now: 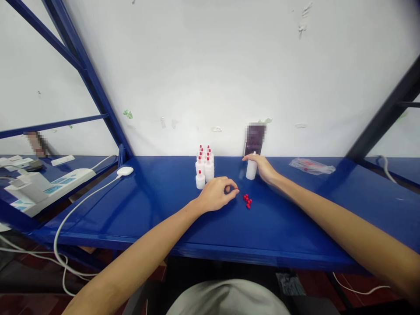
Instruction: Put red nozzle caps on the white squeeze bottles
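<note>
My left hand is closed in a pinch, with a bit of red between thumb and forefinger that looks like a small red cap. To its right a small pile of red caps lies on the blue table. My right hand is wrapped round the upper part of a white bottle, which is upright and shows a white tip without a red cap. Behind my left hand stands a group of white bottles with red caps, packed in rows.
A clear plastic bag with red bits inside lies at the right of the blue table. A dark flat object leans on the wall. At the left are a white charger with cable and a power strip.
</note>
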A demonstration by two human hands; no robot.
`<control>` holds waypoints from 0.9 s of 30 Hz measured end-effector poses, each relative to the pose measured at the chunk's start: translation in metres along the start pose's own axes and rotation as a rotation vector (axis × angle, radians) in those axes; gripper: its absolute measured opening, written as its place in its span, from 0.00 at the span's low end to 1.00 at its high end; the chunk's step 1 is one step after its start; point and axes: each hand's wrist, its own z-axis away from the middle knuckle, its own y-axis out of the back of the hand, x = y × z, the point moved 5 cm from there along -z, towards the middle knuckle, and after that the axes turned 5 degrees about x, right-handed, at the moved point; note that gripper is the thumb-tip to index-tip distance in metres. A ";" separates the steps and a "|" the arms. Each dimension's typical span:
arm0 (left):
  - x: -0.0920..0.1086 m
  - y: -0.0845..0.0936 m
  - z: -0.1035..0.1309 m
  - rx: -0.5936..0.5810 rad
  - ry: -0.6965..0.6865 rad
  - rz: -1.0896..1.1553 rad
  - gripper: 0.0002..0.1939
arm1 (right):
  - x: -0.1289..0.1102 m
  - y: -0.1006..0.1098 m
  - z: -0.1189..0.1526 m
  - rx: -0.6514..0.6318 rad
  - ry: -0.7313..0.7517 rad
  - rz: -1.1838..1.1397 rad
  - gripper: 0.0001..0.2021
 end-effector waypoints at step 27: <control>-0.006 0.025 0.004 0.396 0.003 0.374 0.14 | -0.067 -0.062 0.072 -0.464 0.221 0.130 0.15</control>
